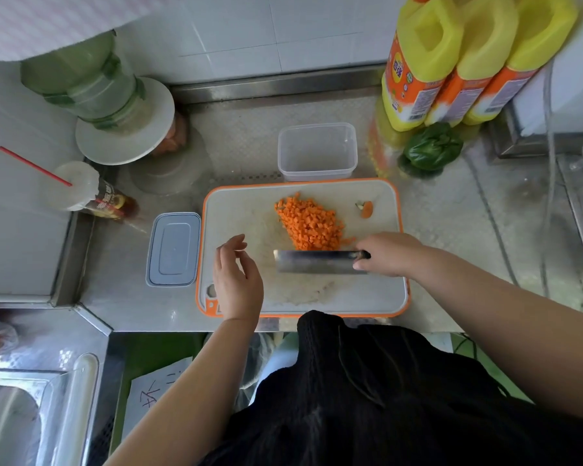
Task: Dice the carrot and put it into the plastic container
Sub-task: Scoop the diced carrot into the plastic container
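Observation:
A heap of diced carrot [308,223] lies on the white, orange-rimmed cutting board [377,290]. A carrot end piece [367,209] sits apart at the board's far right. My right hand [389,253] grips the handle of a cleaver [313,261], whose blade lies nearly flat just in front of the heap. My left hand [236,280] hovers over the board's left side, fingers loosely curled, holding nothing. The clear plastic container [317,151] stands without contents just behind the board.
The container's grey lid [173,249] lies left of the board. Yellow oil jugs [451,62] and a green pepper [431,148] stand at the back right. A cup with a red straw [78,186] and stacked green bottles stand at the left. A sink [24,415] is lower left.

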Available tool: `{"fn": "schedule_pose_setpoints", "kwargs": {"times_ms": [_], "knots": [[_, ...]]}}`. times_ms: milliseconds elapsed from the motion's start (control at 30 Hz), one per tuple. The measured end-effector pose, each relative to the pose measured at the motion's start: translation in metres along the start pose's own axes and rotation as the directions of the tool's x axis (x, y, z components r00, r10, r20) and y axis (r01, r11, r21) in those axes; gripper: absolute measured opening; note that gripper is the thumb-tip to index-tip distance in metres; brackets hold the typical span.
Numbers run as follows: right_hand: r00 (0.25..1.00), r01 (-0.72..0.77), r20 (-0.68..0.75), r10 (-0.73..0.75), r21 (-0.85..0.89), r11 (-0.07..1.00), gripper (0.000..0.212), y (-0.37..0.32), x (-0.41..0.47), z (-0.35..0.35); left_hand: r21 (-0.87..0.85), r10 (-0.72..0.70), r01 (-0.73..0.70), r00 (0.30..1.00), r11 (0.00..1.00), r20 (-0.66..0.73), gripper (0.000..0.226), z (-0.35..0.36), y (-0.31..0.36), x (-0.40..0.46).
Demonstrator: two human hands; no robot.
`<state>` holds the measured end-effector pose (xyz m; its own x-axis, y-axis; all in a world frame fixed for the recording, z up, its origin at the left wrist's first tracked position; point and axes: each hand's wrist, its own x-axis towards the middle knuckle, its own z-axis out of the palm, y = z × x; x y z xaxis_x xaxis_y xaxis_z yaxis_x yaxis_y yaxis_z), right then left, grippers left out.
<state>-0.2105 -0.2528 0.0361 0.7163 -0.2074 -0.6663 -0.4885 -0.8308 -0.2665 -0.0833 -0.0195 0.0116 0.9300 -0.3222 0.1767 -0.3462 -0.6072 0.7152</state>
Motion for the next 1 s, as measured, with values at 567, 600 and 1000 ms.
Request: {"fn": "schedule_pose_setpoints", "kwargs": {"times_ms": [567,600,1000], "knots": [[0.625,0.202,-0.748,-0.223,-0.121,0.972,0.042,-0.018,-0.040,0.034,0.284,0.344,-0.604,0.712,0.745,0.612,0.054,0.014,0.052,-0.014],[0.612,0.197,-0.758,-0.227,-0.132,0.971,0.042,-0.017,-0.039,0.035,0.296,0.324,-0.638,0.671,0.711,0.667,0.055,0.019,0.055,-0.018],[0.541,0.047,-0.833,-0.118,-0.111,0.993,0.032,0.009,-0.046,0.046,0.489,0.001,-0.479,0.715,0.729,0.700,0.069,0.036,0.047,-0.007]]}}
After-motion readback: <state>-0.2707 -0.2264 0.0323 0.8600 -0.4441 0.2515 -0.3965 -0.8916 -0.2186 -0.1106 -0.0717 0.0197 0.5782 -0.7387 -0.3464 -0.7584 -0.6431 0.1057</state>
